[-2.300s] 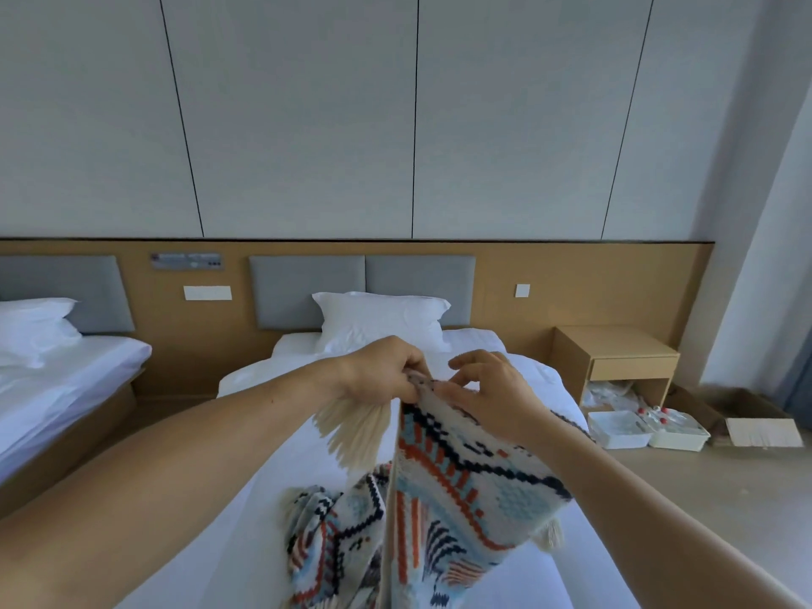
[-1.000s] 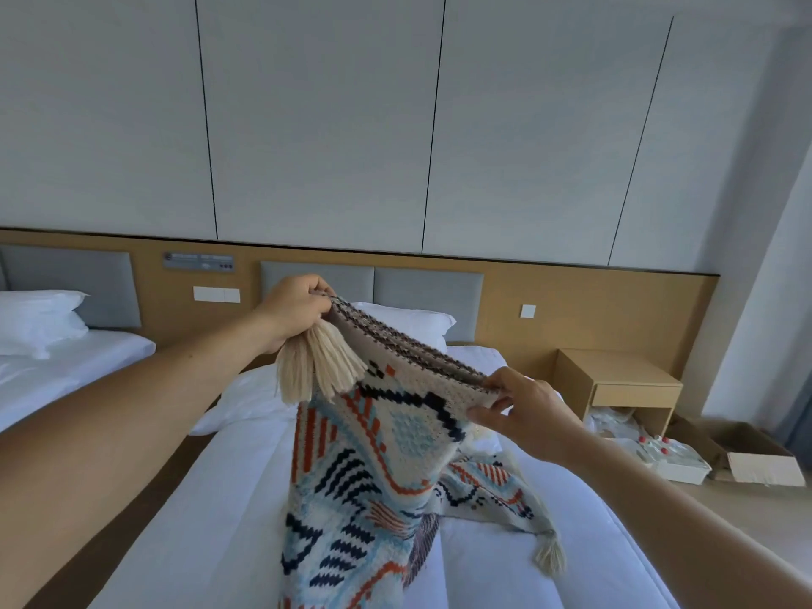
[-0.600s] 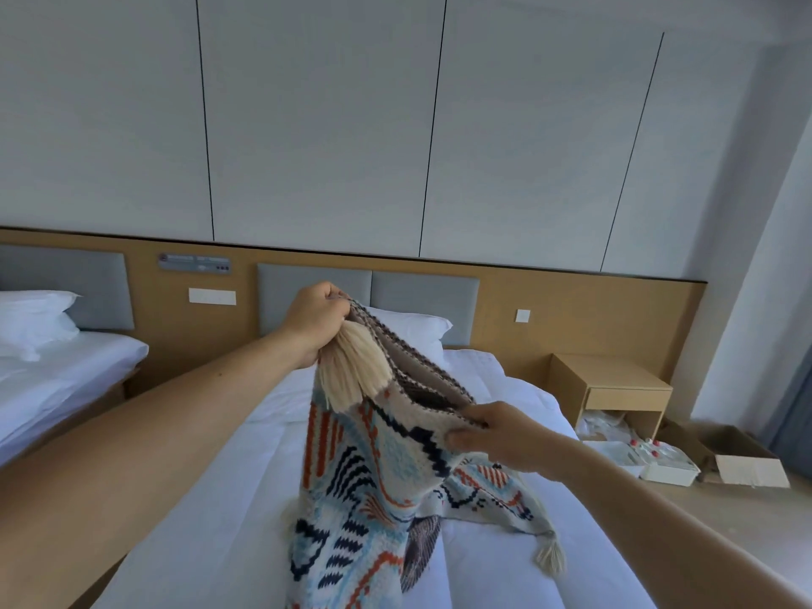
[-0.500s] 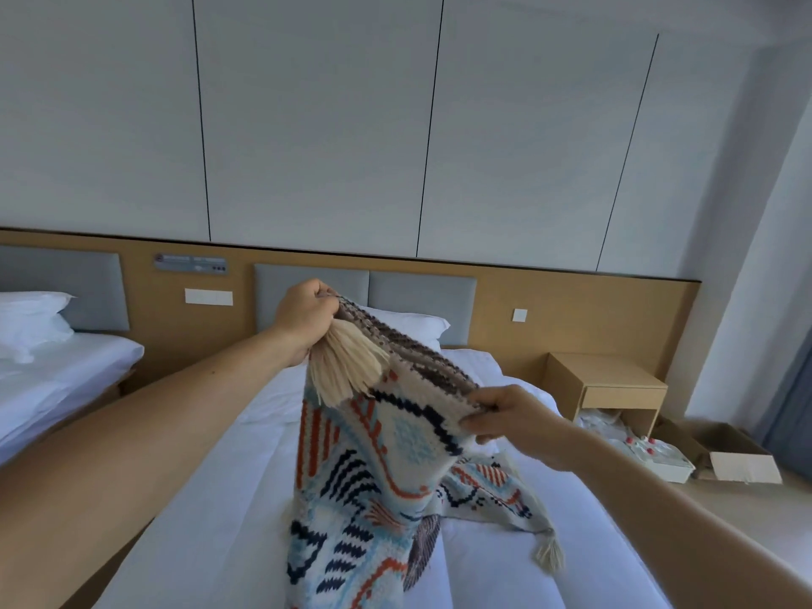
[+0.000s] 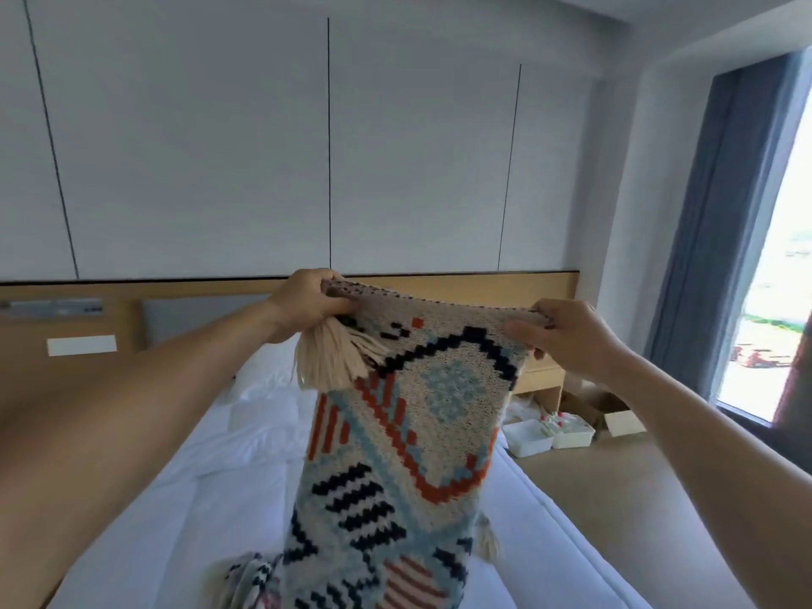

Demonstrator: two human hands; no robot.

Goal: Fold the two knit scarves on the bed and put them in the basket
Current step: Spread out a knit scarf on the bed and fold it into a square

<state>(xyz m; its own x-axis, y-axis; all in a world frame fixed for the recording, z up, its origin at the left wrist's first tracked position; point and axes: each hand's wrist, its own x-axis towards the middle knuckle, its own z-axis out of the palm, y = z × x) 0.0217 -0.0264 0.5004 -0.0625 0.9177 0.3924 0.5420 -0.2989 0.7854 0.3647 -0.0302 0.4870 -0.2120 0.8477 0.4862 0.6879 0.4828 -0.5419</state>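
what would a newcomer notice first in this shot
The patterned scarf fills the centre, held up by its top edge between the left grip and right grip above the white bed. A cream tassel dangles just under the left grip. At the far right, a blue curtain edges a bright window.

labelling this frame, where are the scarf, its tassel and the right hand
scarf (image 5: 433, 415): head view, middle of the hanging patterned panel
tassel (image 5: 328, 362): head view, middle of the cream fringe
right hand (image 5: 567, 340): head view, back of the hand
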